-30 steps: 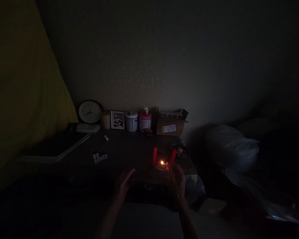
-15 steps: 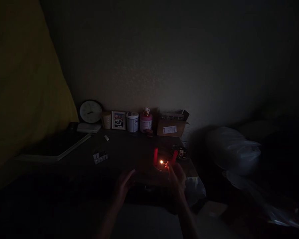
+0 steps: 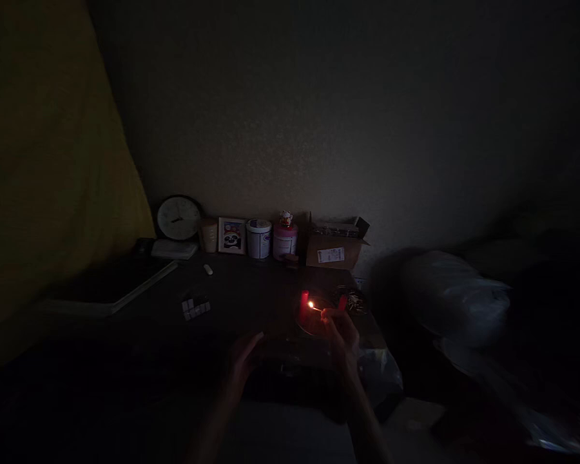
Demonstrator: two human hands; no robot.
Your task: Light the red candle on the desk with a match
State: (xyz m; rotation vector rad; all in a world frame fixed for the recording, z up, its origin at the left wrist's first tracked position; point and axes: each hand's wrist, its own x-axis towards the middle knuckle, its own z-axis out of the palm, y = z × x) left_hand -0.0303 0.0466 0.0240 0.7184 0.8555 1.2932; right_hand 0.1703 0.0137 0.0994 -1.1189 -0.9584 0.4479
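Observation:
In the dark head view, my right hand (image 3: 341, 335) pinches a burning match (image 3: 318, 309). Its flame glows just right of a red candle (image 3: 304, 308) standing on a round plate (image 3: 305, 330). A second red candle (image 3: 343, 301) stands behind my right fingers and is partly covered by them. I see no flame on either candle's top. My left hand (image 3: 245, 354) hovers at the table's front edge, fingers stretched out and holding nothing; its lower fingers are lost in shadow.
Behind the right candle lies a dark dish of matchsticks (image 3: 357, 300). Along the wall stand a clock (image 3: 178, 218), a framed panda picture (image 3: 232, 236), two tubs (image 3: 259, 240) and an open cardboard box (image 3: 331, 251). White blocks (image 3: 196, 309) lie left; a plastic bag (image 3: 457, 296) sits right.
The lit match has risen slightly and moved closer to the left candle, its head now tilted up. My left hand has stayed nearly in place.

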